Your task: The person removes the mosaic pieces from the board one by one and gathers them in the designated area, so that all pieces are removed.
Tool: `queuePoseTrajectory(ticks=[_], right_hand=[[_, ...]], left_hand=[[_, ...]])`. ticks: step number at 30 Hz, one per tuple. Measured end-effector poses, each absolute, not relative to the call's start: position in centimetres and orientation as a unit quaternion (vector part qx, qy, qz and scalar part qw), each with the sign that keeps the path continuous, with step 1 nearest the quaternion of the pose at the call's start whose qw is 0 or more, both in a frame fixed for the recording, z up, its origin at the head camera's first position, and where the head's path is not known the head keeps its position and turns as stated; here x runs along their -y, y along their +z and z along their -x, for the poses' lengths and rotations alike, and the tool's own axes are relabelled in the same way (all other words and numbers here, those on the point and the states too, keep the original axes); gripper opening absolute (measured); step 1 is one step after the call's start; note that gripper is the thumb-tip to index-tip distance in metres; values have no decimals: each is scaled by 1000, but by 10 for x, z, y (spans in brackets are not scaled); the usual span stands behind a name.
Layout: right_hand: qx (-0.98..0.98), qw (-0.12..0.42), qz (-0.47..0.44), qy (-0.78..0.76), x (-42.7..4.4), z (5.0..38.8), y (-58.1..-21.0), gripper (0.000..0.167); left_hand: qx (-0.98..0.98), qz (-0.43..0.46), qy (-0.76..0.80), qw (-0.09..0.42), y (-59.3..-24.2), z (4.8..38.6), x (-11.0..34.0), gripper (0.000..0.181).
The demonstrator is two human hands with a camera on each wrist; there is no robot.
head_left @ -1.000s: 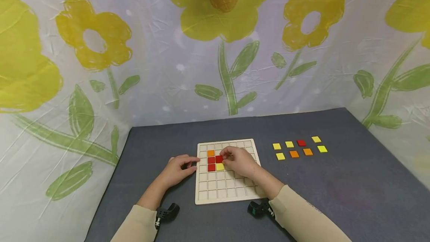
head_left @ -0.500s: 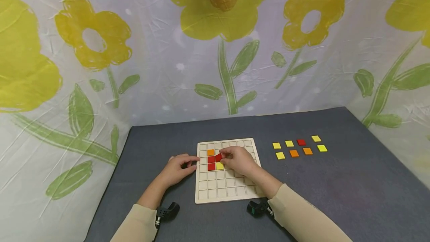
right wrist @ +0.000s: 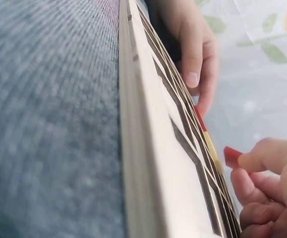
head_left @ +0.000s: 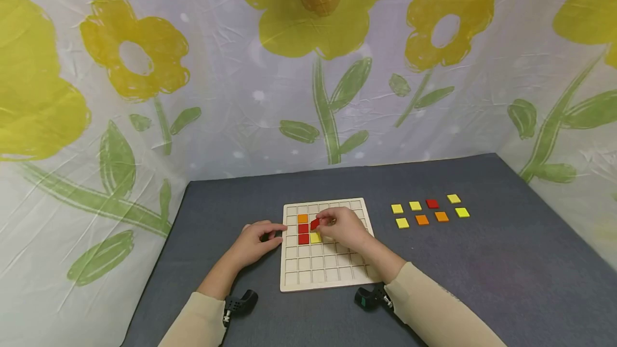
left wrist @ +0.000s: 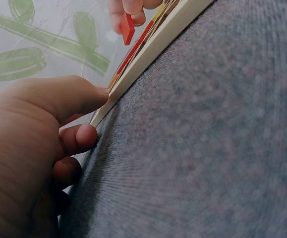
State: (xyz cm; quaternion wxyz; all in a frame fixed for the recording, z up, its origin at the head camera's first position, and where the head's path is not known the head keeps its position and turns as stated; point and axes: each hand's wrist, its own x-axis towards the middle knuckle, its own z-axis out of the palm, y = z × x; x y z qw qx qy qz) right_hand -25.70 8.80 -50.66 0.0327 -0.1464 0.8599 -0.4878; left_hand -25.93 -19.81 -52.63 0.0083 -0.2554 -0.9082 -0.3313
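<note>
Raised since a second earlier, one thin red square tile hung tilted over the pale wooden grid board, pinched by the right hand. Parted fingers of the left hand touched its edge. Four coloured tiles sat seated; eight loose tiles lay unplaced on the dark bench.

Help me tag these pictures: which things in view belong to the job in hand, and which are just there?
Part of the job:
red tile, pinched by the right hand
gridded wooden board, touched by the left hand
four tiles visible on the board
eight similar loose tiles right of it, probably

Just there:
dark tabletop
flowered backdrop
black wrist cameras
</note>
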Motion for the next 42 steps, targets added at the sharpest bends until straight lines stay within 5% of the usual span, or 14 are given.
queuePoseTrajectory(ticks=[21, 42], right_hand=[[-797, 119, 119, -580, -120, 247, -477, 30], [-784, 119, 103, -600, -181, 224, -442, 34]], left_hand=[[905, 266, -333, 13, -527, 259, 197, 30], [906, 257, -335, 24, -530, 260, 198, 27]])
